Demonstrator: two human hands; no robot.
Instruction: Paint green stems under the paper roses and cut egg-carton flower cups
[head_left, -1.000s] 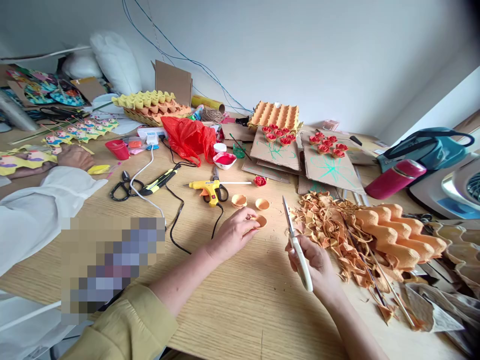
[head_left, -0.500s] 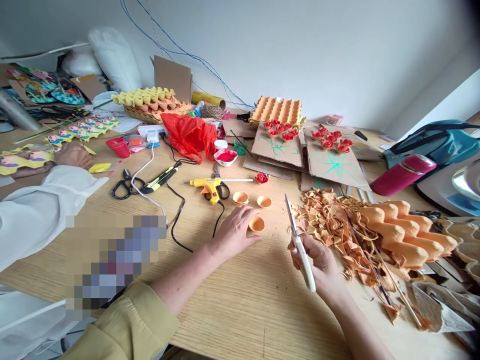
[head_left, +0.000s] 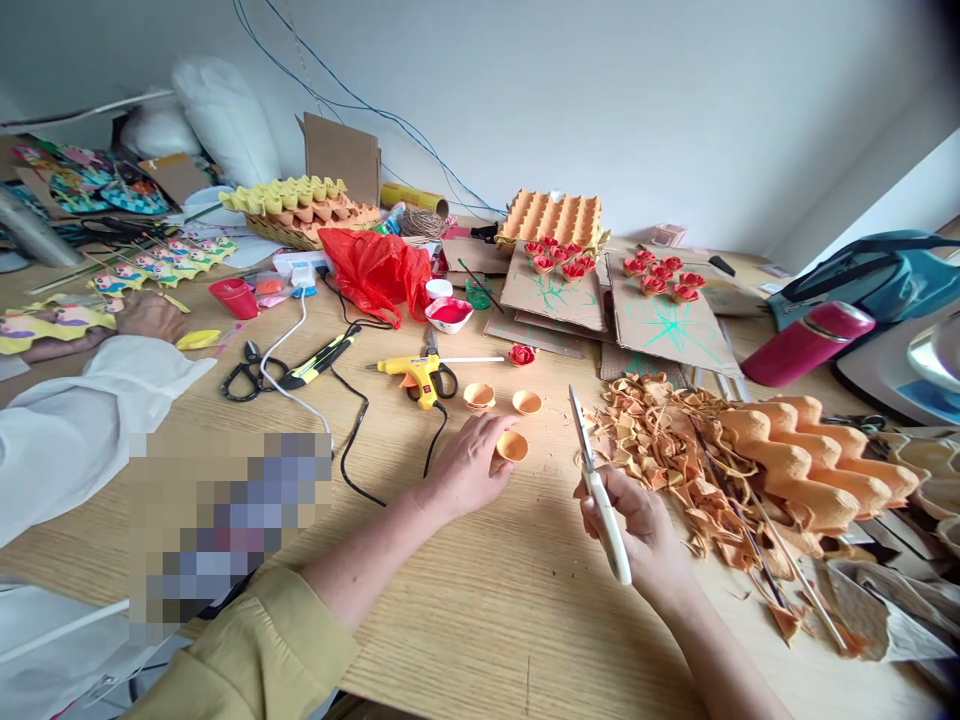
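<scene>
My left hand (head_left: 471,465) is closed around the side of a small orange egg-carton cup (head_left: 513,447) on the table, thumb at the near side and fingers at the far side. Just beyond it sit another single cup (head_left: 526,402) and a cup that looks like a few nested together (head_left: 479,396). In my right hand (head_left: 634,520) is a knife (head_left: 604,520) with a white handle, its blade pointing up and away. A red painted flower (head_left: 522,355) lies farther back, near the yellow glue gun (head_left: 420,376).
Carton scraps (head_left: 660,450) and an orange egg tray (head_left: 810,460) lie at the right. Red flowers stand on cardboard pieces (head_left: 667,325) behind. A bowl of red paint (head_left: 450,314), black-handled scissors (head_left: 244,378) and cables are left of centre. Another person's hand (head_left: 152,316) is at far left.
My left thumb has drawn in against the cup, and the fingers have closed on it. My right hand with the knife has stayed almost still.
</scene>
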